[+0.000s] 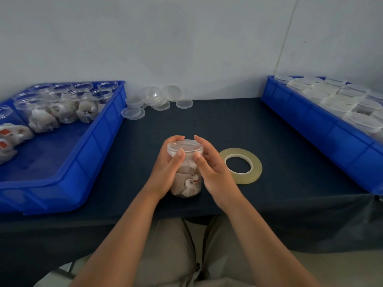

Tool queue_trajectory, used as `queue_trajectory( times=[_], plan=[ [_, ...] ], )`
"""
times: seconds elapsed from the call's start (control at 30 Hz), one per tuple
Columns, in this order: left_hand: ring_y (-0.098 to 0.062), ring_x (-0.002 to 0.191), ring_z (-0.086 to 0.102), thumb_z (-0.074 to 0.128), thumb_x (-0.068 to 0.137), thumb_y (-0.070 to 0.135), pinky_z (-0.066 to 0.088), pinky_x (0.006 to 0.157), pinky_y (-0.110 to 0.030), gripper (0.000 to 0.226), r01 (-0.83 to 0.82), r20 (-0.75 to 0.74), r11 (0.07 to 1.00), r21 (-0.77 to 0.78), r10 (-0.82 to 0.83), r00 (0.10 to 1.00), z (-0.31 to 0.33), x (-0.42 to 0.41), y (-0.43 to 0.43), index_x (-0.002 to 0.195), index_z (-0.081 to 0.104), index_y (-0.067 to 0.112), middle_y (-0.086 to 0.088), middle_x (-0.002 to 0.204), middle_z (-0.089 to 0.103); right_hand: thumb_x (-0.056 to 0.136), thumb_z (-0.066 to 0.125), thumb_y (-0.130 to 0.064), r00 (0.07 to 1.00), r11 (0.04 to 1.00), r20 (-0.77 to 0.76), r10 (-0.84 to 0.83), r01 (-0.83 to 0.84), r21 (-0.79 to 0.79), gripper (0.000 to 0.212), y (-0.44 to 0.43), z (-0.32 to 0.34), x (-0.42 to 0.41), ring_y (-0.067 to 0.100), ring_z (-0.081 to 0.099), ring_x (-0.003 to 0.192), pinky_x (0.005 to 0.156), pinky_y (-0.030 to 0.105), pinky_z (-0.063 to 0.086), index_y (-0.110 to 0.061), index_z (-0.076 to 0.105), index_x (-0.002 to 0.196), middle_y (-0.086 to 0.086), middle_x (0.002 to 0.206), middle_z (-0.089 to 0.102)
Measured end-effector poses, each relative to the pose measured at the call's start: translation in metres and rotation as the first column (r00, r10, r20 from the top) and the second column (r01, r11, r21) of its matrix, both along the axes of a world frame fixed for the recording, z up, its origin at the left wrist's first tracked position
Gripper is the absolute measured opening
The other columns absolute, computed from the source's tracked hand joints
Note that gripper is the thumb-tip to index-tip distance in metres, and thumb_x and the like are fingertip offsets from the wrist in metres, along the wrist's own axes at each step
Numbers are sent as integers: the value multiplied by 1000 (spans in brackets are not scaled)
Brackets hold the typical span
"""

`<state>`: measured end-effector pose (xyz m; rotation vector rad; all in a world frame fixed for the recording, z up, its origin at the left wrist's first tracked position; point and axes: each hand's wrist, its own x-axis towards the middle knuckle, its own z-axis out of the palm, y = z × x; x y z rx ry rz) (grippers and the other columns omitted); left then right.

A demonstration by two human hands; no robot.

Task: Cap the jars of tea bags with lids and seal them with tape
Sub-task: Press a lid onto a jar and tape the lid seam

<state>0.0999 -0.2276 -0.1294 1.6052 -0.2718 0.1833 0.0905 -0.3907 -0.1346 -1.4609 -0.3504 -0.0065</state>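
Observation:
A clear jar of tea bags (187, 183) stands upright on the dark table near its front edge, with a clear lid (185, 146) on top. My left hand (169, 168) grips the jar's left side, thumb on the lid's rim. My right hand (209, 166) holds its right side, with the thumb and fingers on the lid's rim. A roll of clear tape (241, 165) lies flat just right of my right hand.
A blue bin (83, 160) at the left holds several open jars of tea bags (62, 104). Several loose lids (153, 101) lie at the back by the wall. Another blue bin (310, 119) at the right holds several lidded jars (339, 100).

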Motion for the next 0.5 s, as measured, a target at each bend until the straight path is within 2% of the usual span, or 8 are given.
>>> queue_trajectory(
  times=[0.17, 0.33, 0.4, 0.5],
  plan=[
    [-20, 116, 71, 56, 90, 62, 58, 91, -28, 71, 1, 16, 1000, 0, -1, 1000, 0, 1, -1, 146, 48, 19, -6, 128, 70, 113, 48, -37, 1000, 999, -2, -24, 24, -27, 40, 2, -1, -1, 9, 58, 137, 113, 37, 52, -44, 50, 153, -5, 152, 56],
    [1, 114, 69, 66, 101, 48, 54, 88, -14, 68, -24, 11, 999, 29, 24, 1000, -2, 3, -1, 155, 37, 19, 5, 129, 63, 115, 39, -44, 998, 998, -47, -50, 52, 30, 38, 3, -5, -1, 8, 56, 140, 118, 43, 47, -52, 52, 149, -11, 150, 59],
    [2, 114, 68, 70, 97, 52, 53, 88, -13, 73, -54, 25, 998, 39, 53, 998, -3, 4, 0, 154, 40, 16, 4, 129, 64, 115, 38, -45, 996, 996, -46, -71, 73, 44, 37, 2, -8, 0, 9, 57, 139, 118, 43, 48, -49, 55, 148, -11, 148, 61],
    [-2, 124, 65, 51, 95, 68, 51, 96, -15, 75, -49, 49, 995, 90, 45, 998, -5, 4, 4, 154, 48, 22, 9, 134, 67, 111, 47, -45, 997, 997, -13, -74, 74, -8, 41, 2, -12, -1, 9, 55, 140, 117, 41, 49, -49, 50, 152, -4, 152, 55]
  ],
)
